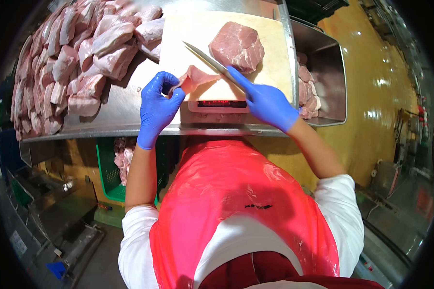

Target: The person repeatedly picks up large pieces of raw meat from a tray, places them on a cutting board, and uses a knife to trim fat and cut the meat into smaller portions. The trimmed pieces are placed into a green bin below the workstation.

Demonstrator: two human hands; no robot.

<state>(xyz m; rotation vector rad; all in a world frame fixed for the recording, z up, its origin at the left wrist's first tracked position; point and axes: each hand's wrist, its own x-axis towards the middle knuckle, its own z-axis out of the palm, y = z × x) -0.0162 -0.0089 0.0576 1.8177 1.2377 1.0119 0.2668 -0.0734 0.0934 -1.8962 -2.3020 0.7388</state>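
1. The left hand (156, 107), its grip closed, pinches a thin meat slice (194, 78) at the cutting board's (275, 67) near edge.
2. The right hand (267, 102) clasps a knife (208, 60) beside the pork chunk (237, 46).
3. A scale's red display (219, 103) glows under the board on the steel desk (120, 108).

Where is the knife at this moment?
In the head view, the knife is in the right hand, its blade lying across the cutting board between the thin slice and the large meat block.

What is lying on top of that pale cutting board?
On the cutting board lies a big pink meat block. The right hand holds a knife across it; the left hand lifts a thin slice at its edge. The board's underside is hidden.
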